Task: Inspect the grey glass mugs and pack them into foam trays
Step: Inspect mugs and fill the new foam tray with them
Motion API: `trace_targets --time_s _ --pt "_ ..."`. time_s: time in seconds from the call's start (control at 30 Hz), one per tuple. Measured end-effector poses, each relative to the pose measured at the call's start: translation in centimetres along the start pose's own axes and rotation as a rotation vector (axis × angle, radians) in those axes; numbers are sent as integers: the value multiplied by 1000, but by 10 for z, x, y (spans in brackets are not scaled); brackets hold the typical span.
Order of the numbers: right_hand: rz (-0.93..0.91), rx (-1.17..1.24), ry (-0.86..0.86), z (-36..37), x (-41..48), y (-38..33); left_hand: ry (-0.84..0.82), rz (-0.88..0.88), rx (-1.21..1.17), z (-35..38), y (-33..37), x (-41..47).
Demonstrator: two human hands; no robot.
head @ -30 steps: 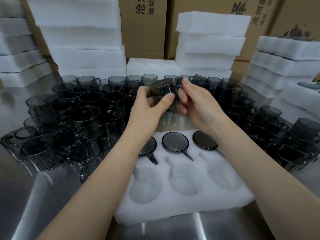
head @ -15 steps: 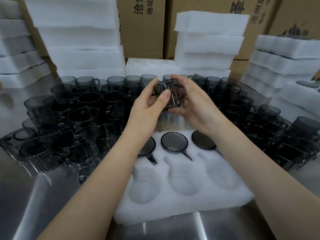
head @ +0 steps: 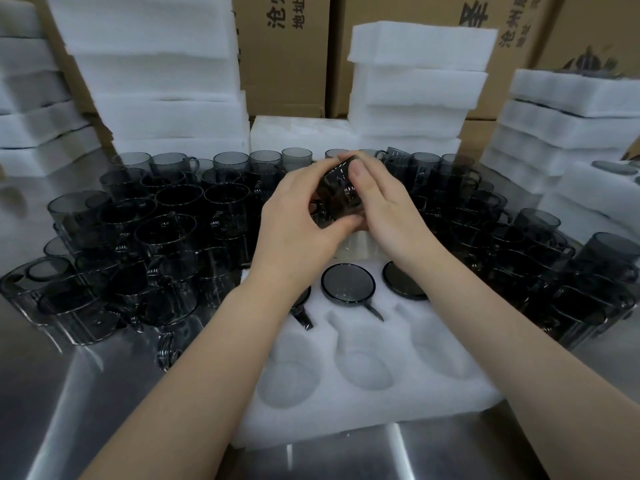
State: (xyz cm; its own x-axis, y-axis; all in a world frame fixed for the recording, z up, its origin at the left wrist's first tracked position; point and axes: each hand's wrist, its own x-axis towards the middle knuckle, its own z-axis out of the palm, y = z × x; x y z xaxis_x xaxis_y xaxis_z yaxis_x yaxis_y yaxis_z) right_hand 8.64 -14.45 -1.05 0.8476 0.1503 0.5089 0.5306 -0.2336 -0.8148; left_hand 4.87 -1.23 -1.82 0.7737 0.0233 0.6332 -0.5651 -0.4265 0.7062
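Mid-inspection at a packing bench: one grey glass mug (head: 337,199) raised above the far edge of the foam tray (head: 450,386), gripped between both hands and clear of everything below. Left hand (head: 298,216) curled round the near side, thumb tucked beneath; right hand (head: 391,209) wrapped over the far side, fingertips (head: 356,173) pressed on the upper wall. Three seated mugs (head: 348,283) already in the tray's far row, round ends up, the left one partly hidden behind a forearm; three near pockets (head: 363,372) not yet filled. Judged to be checking the glass, with packing to follow: likely calls for turning the mug to match the seated ones, lining its handle with the slot and lowering it into a near pocket without knocking the neighbours. Against half a second earlier: round end turned away, dark side wall now toward the camera, right fingers further over the top. Around the tray, crowded loose mugs (head: 166,230) on a steel table (head: 69,410); behind, stacked foam (head: 415,81) and cardboard boxes (head: 287,53).
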Motion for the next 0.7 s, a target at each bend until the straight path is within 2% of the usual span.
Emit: trace_targets --time_s 0.37,0.53,0.6,0.7 --pt "356 544 -9 -10 7 0 -91 32 -119 0 -7 -1" --pt "546 816 -307 -15 6 6 -100 2 -161 1 -10 1" --pt "517 785 -329 -14 6 7 -91 -18 -65 2 -10 3" --pt "380 564 -154 -8 7 10 -92 10 175 4 -10 4"
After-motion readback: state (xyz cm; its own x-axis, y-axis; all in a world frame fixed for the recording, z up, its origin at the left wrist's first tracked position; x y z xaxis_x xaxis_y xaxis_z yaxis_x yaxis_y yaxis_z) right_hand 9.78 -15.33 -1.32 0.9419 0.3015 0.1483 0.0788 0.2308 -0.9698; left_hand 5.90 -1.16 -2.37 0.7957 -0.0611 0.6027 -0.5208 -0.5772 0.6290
